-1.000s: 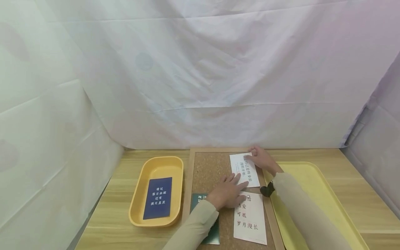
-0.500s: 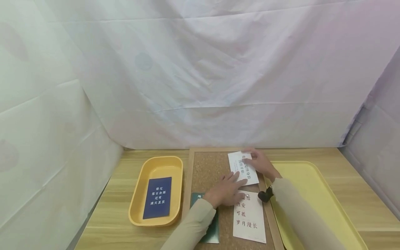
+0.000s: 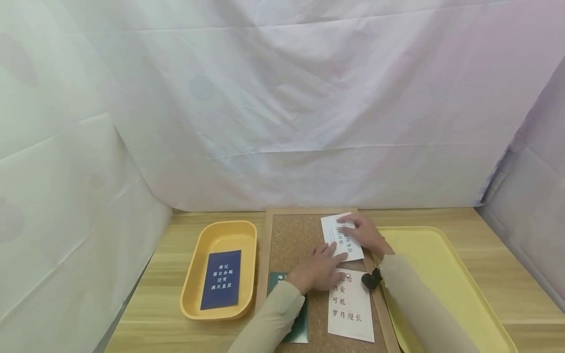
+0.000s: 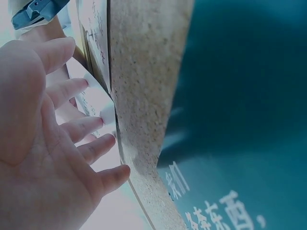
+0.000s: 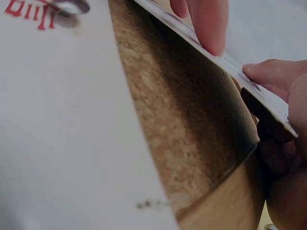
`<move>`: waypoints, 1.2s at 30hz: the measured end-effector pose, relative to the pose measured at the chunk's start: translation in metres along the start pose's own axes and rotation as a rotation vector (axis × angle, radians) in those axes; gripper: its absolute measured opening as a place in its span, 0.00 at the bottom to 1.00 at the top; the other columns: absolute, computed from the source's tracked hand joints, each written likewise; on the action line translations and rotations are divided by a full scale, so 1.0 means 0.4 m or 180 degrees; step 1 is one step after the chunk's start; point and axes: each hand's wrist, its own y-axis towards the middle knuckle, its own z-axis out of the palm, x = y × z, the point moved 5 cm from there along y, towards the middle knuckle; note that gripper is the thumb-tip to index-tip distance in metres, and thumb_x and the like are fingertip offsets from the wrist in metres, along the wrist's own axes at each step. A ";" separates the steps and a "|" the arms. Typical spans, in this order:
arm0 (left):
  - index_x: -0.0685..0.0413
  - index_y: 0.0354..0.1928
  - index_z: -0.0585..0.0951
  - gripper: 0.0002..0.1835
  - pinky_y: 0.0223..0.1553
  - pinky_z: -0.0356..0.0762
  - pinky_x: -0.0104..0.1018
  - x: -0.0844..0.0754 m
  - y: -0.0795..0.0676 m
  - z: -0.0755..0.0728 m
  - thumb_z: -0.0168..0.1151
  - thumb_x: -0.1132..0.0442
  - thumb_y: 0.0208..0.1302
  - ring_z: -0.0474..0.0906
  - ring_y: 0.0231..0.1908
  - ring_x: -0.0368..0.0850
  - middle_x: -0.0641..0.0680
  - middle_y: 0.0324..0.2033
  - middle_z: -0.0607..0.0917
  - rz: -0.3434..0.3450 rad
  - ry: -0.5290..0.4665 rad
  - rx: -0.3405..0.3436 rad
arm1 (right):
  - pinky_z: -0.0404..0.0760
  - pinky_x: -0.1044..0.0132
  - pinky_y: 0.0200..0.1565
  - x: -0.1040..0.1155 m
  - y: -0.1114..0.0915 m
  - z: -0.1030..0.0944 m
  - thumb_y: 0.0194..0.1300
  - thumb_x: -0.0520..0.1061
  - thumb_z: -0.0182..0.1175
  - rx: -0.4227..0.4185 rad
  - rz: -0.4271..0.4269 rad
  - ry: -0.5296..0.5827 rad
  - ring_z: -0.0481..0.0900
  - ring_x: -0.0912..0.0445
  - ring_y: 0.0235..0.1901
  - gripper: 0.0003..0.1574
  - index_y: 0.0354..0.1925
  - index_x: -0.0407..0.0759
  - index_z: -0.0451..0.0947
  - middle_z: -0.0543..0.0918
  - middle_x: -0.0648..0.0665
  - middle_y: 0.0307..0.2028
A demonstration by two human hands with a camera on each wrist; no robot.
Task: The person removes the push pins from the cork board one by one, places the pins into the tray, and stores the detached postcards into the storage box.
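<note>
A white card with dark lettering lies at a slant over the upper right of a wood-framed cork board. My right hand pinches its right side; in the right wrist view the thumb is on top and curled fingers are underneath. That view shows the card's near edge raised off the cork. Spread, fairly straight fingers of my left hand rest on the card's lower left. Below it lies a second white card with red lettering, a shiny round pin head near its top.
A dark green card lies on the board's lower left, partly under my left sleeve. Left of the board, a yellow-orange tray holds a navy card. A pale yellow tray sits at the right, beneath my right forearm.
The upper white card has shifted slightly left and tilted more. My right hand has moved a little left and down with it; my left hand stays nearly in place.
</note>
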 end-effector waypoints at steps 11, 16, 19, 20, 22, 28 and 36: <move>0.30 0.75 0.61 0.29 0.76 0.49 0.50 0.002 -0.009 -0.017 0.47 0.42 0.75 0.49 0.77 0.49 0.50 0.77 0.54 -0.0031 -0.0112 -0.0044 | 0.62 0.35 0.65 0.012 0.007 0.005 0.67 0.47 0.63 0.0020 0.0060 -0.0162 0.68 0.38 0.66 0.19 0.56 0.45 0.82 0.77 0.37 0.62; 0.29 0.75 0.61 0.29 0.75 0.50 0.50 0.006 -0.012 -0.023 0.47 0.41 0.74 0.50 0.76 0.49 0.50 0.77 0.55 -0.0103 -0.0128 -0.0074 | 0.60 0.34 0.67 0.013 0.007 0.010 0.68 0.47 0.63 0.0035 0.0094 -0.0109 0.66 0.39 0.67 0.19 0.56 0.47 0.82 0.76 0.38 0.63; 0.29 0.75 0.61 0.30 0.75 0.51 0.51 0.008 -0.016 -0.031 0.48 0.41 0.74 0.51 0.76 0.49 0.50 0.77 0.56 -0.0136 -0.0107 -0.0145 | 0.62 0.35 0.65 0.013 0.009 0.012 0.68 0.46 0.63 0.0037 0.0058 -0.0090 0.68 0.38 0.66 0.19 0.55 0.45 0.82 0.77 0.37 0.62; 0.30 0.75 0.61 0.30 0.75 0.53 0.51 0.009 -0.018 -0.035 0.49 0.41 0.74 0.52 0.76 0.49 0.50 0.77 0.56 -0.0147 -0.0095 -0.0185 | 0.63 0.36 0.65 0.012 0.010 0.012 0.68 0.46 0.63 0.0034 0.0058 -0.0082 0.69 0.39 0.64 0.19 0.55 0.45 0.82 0.77 0.37 0.62; 0.31 0.75 0.61 0.30 0.74 0.55 0.51 0.012 -0.021 -0.042 0.49 0.42 0.74 0.54 0.75 0.50 0.51 0.76 0.58 -0.0150 -0.0064 -0.0285 | 0.65 0.37 0.64 0.012 0.011 0.012 0.67 0.46 0.63 0.0040 0.0038 -0.0073 0.71 0.39 0.63 0.19 0.55 0.44 0.81 0.78 0.36 0.61; 0.34 0.75 0.61 0.30 0.72 0.61 0.49 0.021 -0.033 -0.066 0.50 0.43 0.74 0.60 0.73 0.49 0.52 0.74 0.64 -0.0138 0.0051 -0.0475 | 0.65 0.38 0.64 0.012 0.014 0.011 0.66 0.47 0.64 0.0031 0.0092 -0.0012 0.72 0.40 0.62 0.21 0.56 0.43 0.81 0.77 0.36 0.62; 0.39 0.75 0.63 0.31 0.66 0.70 0.45 0.032 -0.054 -0.104 0.52 0.45 0.74 0.71 0.66 0.48 0.53 0.65 0.75 -0.0170 -0.0064 -0.0576 | 0.58 0.34 0.68 0.010 0.016 0.015 0.66 0.49 0.64 0.0005 0.0204 -0.0007 0.65 0.38 0.68 0.21 0.56 0.46 0.81 0.76 0.37 0.64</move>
